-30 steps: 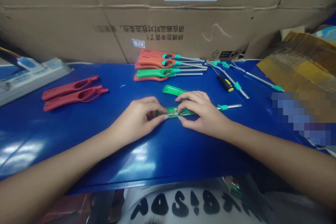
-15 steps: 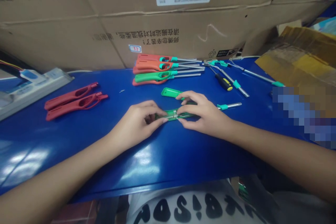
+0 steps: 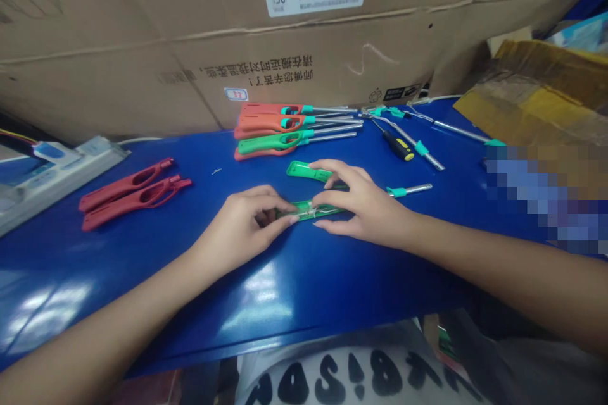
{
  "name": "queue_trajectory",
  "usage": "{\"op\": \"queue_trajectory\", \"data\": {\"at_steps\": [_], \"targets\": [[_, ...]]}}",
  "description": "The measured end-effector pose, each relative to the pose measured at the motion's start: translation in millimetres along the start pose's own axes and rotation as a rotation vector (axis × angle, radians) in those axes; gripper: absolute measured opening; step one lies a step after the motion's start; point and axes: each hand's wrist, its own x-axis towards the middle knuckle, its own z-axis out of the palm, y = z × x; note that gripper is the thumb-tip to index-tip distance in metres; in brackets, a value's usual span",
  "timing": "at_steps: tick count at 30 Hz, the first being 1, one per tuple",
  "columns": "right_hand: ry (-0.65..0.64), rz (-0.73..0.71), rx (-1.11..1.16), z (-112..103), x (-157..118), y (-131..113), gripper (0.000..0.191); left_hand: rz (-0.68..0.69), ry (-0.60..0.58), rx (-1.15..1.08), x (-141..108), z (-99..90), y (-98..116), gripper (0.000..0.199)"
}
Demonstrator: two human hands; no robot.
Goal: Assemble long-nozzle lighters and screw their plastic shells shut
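Note:
A green utility lighter (image 3: pixel 304 210) lies opened up on the blue table, its inner parts and wires showing. My left hand (image 3: pixel 249 221) pinches the handle end between thumb and fingers. Around its middle, the thumb and fingers of my right hand (image 3: pixel 368 202) hold it from both sides, hiding part of the body. The lighter's metal tube (image 3: pixel 418 188) with a turquoise collar sticks out beyond my right hand. Just behind, a loose green half shell (image 3: pixel 299 169) lies partly under my right fingers.
Several assembled lighters (image 3: pixel 270 130) lie at the back. Right of them are a black-and-yellow screwdriver (image 3: pixel 398 145) and loose metal tubes (image 3: pixel 460 133) with wires. Two red handle shells (image 3: pixel 128 196) and a power strip (image 3: pixel 61 180) are at left. A cardboard box (image 3: pixel 142 63) walls the back.
The whole view has shifted slightly. My right thumb and index finger sit a little farther apart at the lighter's middle; my left hand keeps its pinch.

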Motion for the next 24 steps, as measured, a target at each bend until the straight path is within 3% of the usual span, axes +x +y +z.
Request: {"op": "queue_trajectory", "data": {"at_steps": [4, 8, 13, 20, 24], "targets": [[0.003, 0.046, 0.048, 0.8, -0.2, 1.8, 0.025, -0.004, -0.005, 0.006, 0.3, -0.6, 0.6, 0.016], [0.035, -0.029, 0.033, -0.7, -2.4, 3.8, 0.011, -0.012, 0.003, -0.004, -0.1, -0.7, 0.0, 0.016], [0.017, -0.115, -0.089, -5.2, -6.0, 0.9, 0.016, -0.008, -0.008, -0.015, -0.5, -1.2, -1.7, 0.015], [-0.062, -0.113, -0.112, -8.9, -7.4, -2.3, 0.020, 0.008, -0.023, -0.013, 0.5, -2.6, -0.1, 0.017], [-0.023, -0.137, -0.135, -9.9, -6.0, -2.3, 0.020, -0.022, -0.004, -0.033, 0.8, -1.1, 0.6, 0.015]]}}
